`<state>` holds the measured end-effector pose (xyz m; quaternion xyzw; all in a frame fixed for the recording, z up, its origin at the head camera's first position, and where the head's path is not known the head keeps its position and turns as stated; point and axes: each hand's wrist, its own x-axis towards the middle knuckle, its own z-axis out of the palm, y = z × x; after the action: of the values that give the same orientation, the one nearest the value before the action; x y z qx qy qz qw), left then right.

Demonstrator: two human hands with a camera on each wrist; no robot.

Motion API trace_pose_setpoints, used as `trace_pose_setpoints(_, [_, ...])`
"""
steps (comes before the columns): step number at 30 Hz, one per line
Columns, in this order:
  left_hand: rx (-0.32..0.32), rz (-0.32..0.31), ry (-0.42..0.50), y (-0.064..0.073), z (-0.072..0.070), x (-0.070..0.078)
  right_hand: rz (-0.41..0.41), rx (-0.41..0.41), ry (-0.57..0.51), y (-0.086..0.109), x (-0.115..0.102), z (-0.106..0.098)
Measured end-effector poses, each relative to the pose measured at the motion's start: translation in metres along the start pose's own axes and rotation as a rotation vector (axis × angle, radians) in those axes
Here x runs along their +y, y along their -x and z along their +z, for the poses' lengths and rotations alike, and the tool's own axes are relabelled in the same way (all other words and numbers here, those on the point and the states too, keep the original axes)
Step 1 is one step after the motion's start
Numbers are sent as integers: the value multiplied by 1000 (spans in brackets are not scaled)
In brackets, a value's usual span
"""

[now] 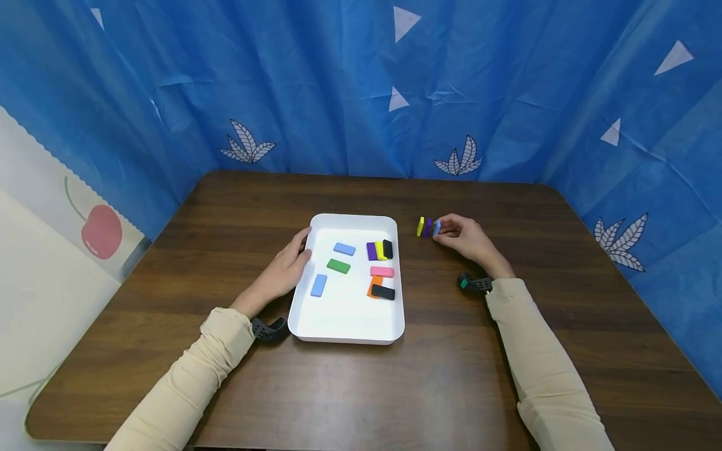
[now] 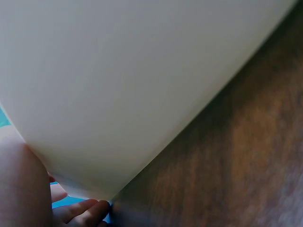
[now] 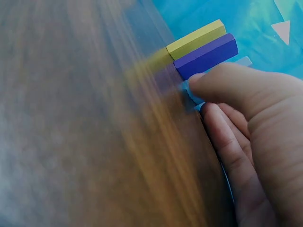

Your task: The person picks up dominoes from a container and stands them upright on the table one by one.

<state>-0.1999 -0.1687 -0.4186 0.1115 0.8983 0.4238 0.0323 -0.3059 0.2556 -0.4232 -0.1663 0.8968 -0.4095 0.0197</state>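
In the head view, my left hand [image 1: 284, 269] holds the left side of a white tray [image 1: 344, 322], thumb at the rim. The left wrist view shows the tray's outer wall [image 2: 118, 85] close up, with fingertips by its lower edge. Right of the tray, my right hand [image 1: 465, 238] pinches a light blue block [image 1: 437, 227] between thumb and fingers. The block stands on edge on the table. Beside it, to the left, stand a purple block [image 3: 206, 56] and a yellow block [image 3: 196, 40], in a row. The right fingers partly hide the blue block.
Inside the tray lie loose blocks: two blue, a green [image 1: 338, 266], a pink [image 1: 381, 272], an orange [image 1: 373, 288] under a black [image 1: 383, 292], and a purple, yellow and black cluster [image 1: 380, 250]. A brown wooden table [image 1: 225, 376] bears everything; a blue curtain [image 1: 338, 125] hangs behind.
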Motion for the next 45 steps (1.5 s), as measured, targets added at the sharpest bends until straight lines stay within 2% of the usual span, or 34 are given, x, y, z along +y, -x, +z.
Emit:
trace_pose_setpoints(34, [8, -6, -10, 0, 3, 6, 27, -17, 7, -1, 1, -4])
trace_pose_setpoints(45, [7, -16, -3, 1, 5, 7, 10, -22, 25, -2, -1, -9])
